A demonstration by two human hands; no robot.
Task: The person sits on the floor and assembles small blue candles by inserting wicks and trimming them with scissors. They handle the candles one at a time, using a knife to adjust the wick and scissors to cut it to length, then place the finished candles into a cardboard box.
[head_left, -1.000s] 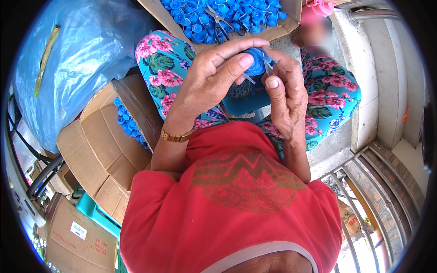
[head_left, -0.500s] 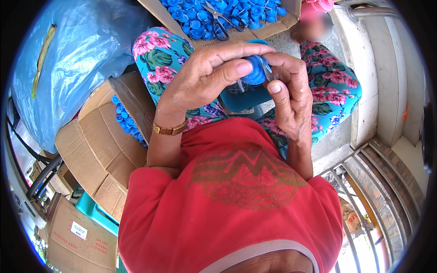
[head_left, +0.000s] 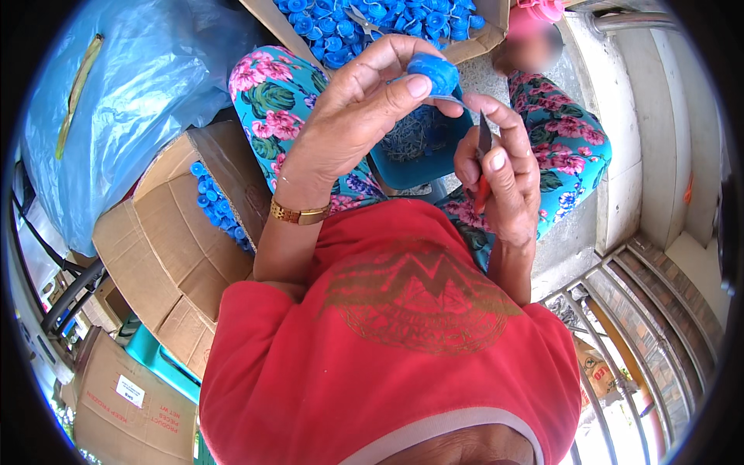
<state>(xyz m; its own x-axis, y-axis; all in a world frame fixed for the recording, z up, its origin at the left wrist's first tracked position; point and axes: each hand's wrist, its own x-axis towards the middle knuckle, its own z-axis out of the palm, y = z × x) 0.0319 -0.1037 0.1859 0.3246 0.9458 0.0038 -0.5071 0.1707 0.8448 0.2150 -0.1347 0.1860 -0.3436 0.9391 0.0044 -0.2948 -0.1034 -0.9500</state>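
Note:
My left hand (head_left: 380, 97) pinches a round blue plastic cap (head_left: 435, 74) between thumb and fingers, its thin rim turned toward the right. Closed around a small knife with a red handle (head_left: 482, 191) is my right hand (head_left: 504, 170); the short dark blade (head_left: 485, 136) points up, apart from the cap. Below both hands, between my knees, sits a teal bin (head_left: 415, 177) with thin pale shavings (head_left: 411, 143) inside.
An open cardboard box (head_left: 465, 53) of many blue caps stands ahead, scissors (head_left: 363, 19) lying on them. At left, another carton (head_left: 163, 225) holds more caps (head_left: 213, 198), beside a blue plastic bag (head_left: 132, 101). Metal railings (head_left: 620, 349) stand at right; a person (head_left: 531, 46) is at the top right.
The blade has come away from the cap as my right hand moved down. My left hand has raised and turned the cap, and the bin's shavings now show.

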